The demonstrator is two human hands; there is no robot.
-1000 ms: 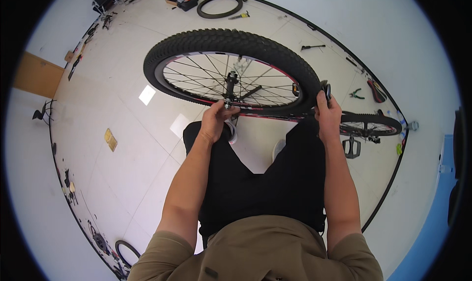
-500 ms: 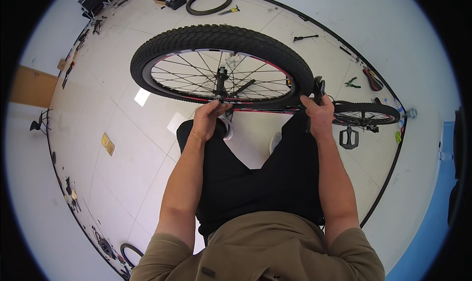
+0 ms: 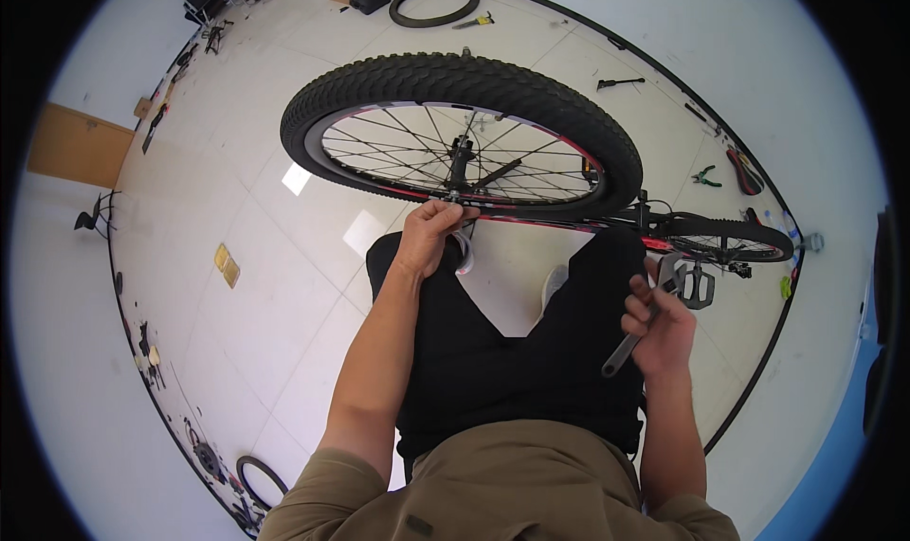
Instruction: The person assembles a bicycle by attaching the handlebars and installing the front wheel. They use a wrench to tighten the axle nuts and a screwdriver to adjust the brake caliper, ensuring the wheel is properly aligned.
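Note:
A bicycle wheel (image 3: 607,143) with a knobbly black tyre leans over in front of my knees, its spokes and hub (image 3: 459,162) in plain sight. My left hand (image 3: 428,236) is pinched closed at the near end of the hub's axle; whatever is between the fingertips is too small to make out. Over my right thigh, my right hand (image 3: 661,328) grips a grey adjustable wrench (image 3: 624,353), its jaw end up by the fingers and its handle slanting down to the left. Behind the thigh runs the red and black bicycle frame (image 3: 540,223).
To the right are the bicycle's other wheel (image 3: 730,241) and a pedal (image 3: 699,287). Green-handled pliers (image 3: 705,175) and a saddle (image 3: 745,171) lie by the right wall. A loose tyre (image 3: 434,5) rests at the back, and a yellow packet (image 3: 226,265) on the left floor.
My right hand has left the tyre's right side and come back over my thigh, with the wrench now plainly seen in it. My left hand stays at the axle, its fingers more pinched.

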